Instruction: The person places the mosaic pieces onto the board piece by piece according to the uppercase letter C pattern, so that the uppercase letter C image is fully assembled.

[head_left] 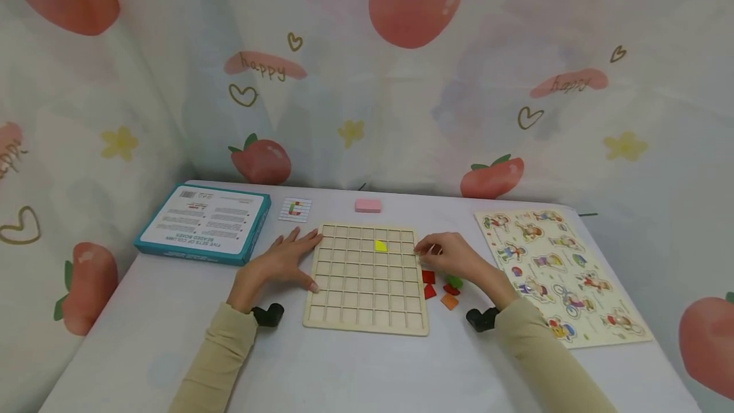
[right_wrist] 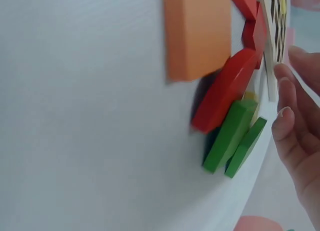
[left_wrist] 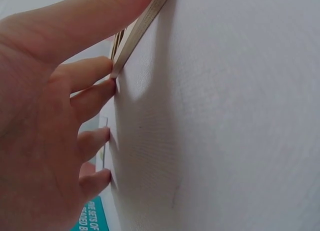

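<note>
A pale wooden grid board [head_left: 367,285] lies on the table, with one yellow tile [head_left: 381,246] in a cell of its upper part. My left hand [head_left: 281,263] is at the board's left edge, fingers spread; its thumb and index finger touch the rim. At the right edge is my right hand [head_left: 453,253], fingers loosely bent and fingertips right by the rim; no piece shows between them. Beneath that hand lie red pieces [right_wrist: 225,93], green pieces [right_wrist: 231,133] and an orange tile [right_wrist: 200,36].
Behind the board are a small pattern card [head_left: 295,210] and a pink block [head_left: 367,206]. A teal box [head_left: 201,222] lies at the back left. On the right is a wooden puzzle board with figures [head_left: 550,279]. A printed cloth [head_left: 367,113] hangs behind the table.
</note>
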The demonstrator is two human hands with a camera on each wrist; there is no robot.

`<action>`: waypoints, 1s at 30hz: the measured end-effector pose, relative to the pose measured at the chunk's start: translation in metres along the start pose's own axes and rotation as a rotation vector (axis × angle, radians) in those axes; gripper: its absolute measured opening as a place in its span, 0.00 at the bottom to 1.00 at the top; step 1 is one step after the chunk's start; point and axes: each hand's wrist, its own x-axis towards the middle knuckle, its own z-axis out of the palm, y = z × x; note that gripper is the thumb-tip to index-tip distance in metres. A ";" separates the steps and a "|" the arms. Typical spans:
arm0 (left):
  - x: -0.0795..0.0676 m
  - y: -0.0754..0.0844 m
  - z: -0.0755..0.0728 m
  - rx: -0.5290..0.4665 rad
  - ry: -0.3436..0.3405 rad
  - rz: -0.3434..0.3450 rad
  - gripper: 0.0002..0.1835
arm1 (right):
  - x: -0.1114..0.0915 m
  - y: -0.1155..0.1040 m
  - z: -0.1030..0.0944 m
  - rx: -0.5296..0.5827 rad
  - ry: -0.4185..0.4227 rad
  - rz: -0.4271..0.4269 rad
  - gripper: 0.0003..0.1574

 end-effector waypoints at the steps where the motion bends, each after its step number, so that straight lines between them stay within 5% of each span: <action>1: 0.000 0.000 0.000 0.004 0.001 0.000 0.61 | -0.002 0.001 -0.001 -0.001 -0.005 0.000 0.10; 30: 0.000 -0.003 0.003 -0.008 0.013 0.037 0.61 | -0.028 0.018 -0.001 0.126 -0.124 0.047 0.16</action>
